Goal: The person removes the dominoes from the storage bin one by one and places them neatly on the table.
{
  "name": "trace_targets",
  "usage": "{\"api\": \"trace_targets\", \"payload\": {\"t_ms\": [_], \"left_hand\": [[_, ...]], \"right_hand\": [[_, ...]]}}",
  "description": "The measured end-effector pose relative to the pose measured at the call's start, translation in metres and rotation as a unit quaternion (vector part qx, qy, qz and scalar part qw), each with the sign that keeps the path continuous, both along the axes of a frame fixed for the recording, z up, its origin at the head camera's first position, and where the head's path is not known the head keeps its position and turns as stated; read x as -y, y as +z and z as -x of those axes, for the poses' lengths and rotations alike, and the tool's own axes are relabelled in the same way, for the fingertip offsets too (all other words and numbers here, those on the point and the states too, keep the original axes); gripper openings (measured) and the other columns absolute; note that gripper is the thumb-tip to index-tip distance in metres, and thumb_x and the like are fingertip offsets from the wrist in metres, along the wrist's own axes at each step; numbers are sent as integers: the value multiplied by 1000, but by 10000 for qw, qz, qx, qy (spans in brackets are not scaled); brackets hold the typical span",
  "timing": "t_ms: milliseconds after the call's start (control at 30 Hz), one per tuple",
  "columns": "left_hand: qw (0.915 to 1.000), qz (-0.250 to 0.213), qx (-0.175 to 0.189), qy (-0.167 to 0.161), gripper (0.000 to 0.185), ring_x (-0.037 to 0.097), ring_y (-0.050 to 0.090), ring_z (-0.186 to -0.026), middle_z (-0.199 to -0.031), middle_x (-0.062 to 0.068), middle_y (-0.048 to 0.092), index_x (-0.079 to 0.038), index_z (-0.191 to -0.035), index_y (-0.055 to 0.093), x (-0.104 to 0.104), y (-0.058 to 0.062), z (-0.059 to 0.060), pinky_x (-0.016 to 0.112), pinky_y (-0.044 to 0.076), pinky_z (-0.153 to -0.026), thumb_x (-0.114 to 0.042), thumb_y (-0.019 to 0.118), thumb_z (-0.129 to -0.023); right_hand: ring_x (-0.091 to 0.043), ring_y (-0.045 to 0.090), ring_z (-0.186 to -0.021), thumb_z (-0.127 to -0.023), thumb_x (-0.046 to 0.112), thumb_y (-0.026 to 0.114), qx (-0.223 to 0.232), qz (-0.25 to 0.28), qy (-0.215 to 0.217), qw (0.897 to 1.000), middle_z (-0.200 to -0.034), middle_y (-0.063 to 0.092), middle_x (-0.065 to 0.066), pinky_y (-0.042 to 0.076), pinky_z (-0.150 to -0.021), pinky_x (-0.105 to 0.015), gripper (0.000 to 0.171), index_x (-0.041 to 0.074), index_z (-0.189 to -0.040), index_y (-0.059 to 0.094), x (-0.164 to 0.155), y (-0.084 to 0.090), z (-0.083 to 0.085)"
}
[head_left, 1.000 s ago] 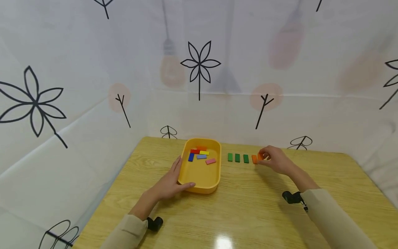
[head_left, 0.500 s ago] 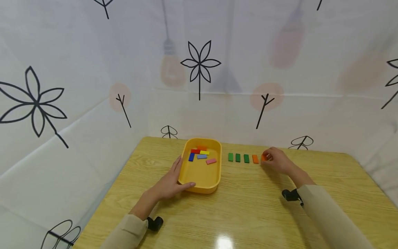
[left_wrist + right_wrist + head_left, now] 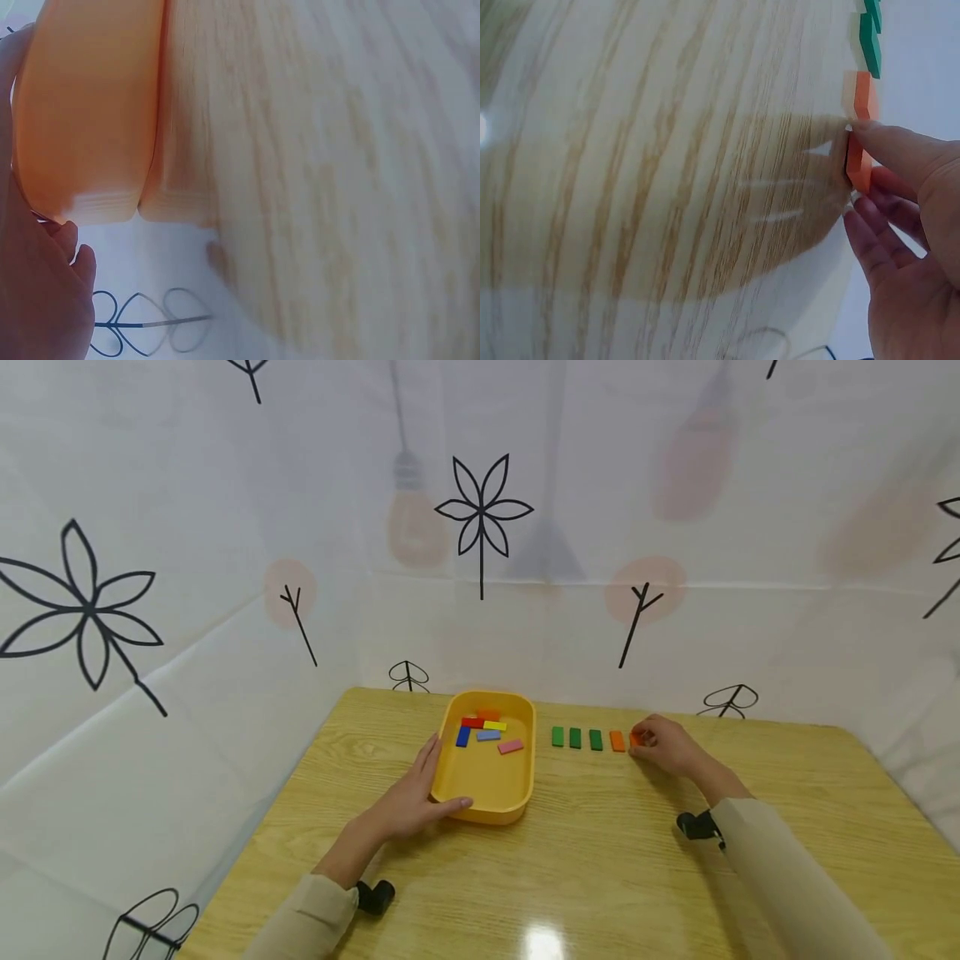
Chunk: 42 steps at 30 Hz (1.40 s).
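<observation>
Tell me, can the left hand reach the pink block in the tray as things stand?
Probably yes. The left hand rests on the yellow tray's near-left rim, and the pink block lies uncovered inside, with nothing between them.

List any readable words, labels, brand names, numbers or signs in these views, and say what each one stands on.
None can be read: no view shows letters or numbers.
The backdrop carries only drawn flowers, twigs and light bulbs.
The yellow tray, the blocks in it, the green blocks and the orange block on the table have plain faces.
The orange block that the right hand pinches is plain too.
</observation>
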<state>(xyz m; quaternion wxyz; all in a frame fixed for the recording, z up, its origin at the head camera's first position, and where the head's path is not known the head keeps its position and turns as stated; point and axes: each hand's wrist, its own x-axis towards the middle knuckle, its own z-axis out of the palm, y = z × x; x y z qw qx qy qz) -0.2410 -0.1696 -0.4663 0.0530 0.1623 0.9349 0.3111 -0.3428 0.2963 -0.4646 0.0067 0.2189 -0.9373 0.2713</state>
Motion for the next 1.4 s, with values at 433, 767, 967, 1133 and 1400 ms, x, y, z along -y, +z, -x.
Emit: {"api": "trace_targets", "payload": {"t_ms": [433,767,967,1133,1400], "left_hand": [[10000,73,29,9,119,33,24,-154,-172,-4,-7,-23,-166,-7,1,-1,0,54,28,-120,-78,61,-85],[10000,38,-34,5,118,35,25,-153,-173,-2,-5,-22,-166,-6,2,1,0,56,30,-119,-77,61,-86],[10000,3,14,-27,118,34,24,-154,-173,-2,-5,-23,-166,-6,1,1,-1,55,29,-120,-77,62,-85],[10000,90,-4,-29,119,32,22,-155,-173,-2,-6,-22,-166,-7,1,0,1,53,28,-121,-79,59,-85],[9999,149,15,-10,120,32,23,-154,-173,-1,-5,-20,-166,-6,1,1,2,53,28,-120,-81,58,-85]], "right_hand": [[-54,55,-113,-99,13,68,52,-138,86,9999,-130,53,-36,50,-92,-62,49,-18,-134,53,4,16,-7],[-50,54,-118,-104,20,62,-345,53,628,9974,-132,54,-33,48,-96,-61,48,-14,-137,52,58,67,-21],[-46,55,-118,-103,19,64,-436,144,925,9947,-130,57,-28,48,-99,-59,46,-10,-137,55,101,82,-21],[-45,56,-119,-103,20,64,-440,161,1046,9934,-131,57,-26,48,-100,-57,47,-9,-138,55,135,88,-13],[-46,56,-119,-103,18,63,-328,182,1117,9930,-132,56,-31,47,-102,-57,45,-11,-136,55,170,85,-3]]}}
